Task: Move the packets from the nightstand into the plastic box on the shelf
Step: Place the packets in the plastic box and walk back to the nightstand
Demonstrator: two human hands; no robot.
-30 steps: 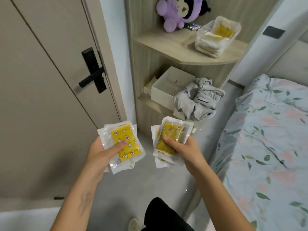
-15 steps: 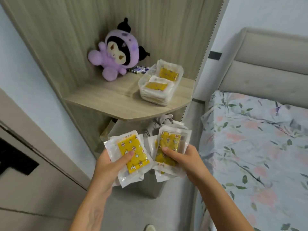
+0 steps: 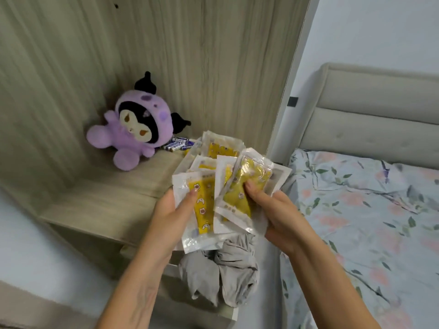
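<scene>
Hands hold yellow packets over the shelf (image 3: 107,207): left hand (image 3: 169,217) grips one stack (image 3: 202,210), right hand (image 3: 273,210) pinches another (image 3: 247,186). Plastic box (image 3: 221,148) sits just beyond, beside a purple plush toy (image 3: 133,136).

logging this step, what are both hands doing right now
Left hand: closed on a stack of yellow packets, thumb pressed on top.
Right hand: closed on a second bunch of packets, thumb on top.
</scene>
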